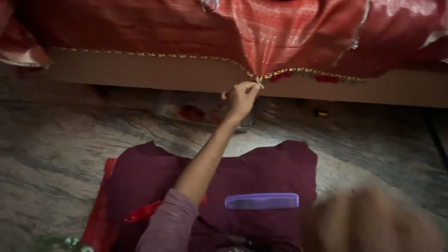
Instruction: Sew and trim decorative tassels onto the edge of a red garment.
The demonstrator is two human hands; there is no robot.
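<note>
Low on the left of the frame, a maroon cloth [140, 182] lies spread on the stone floor [51, 154], and from it the left hand [241, 99] reaches up to mid-frame, fingertips pinched on the gold-beaded edge [261, 77] of the red fabric [275, 32] hanging from above. Below lies a purple comb [262, 201], long axis left-right, nearer the right hand [373, 224], a blur at lower right whose grip cannot be told.

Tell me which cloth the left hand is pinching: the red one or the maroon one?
The red cloth with gold trim, hanging over the ledge. The left hand pinches its edge; the maroon cloth lies flat on the floor.
</note>
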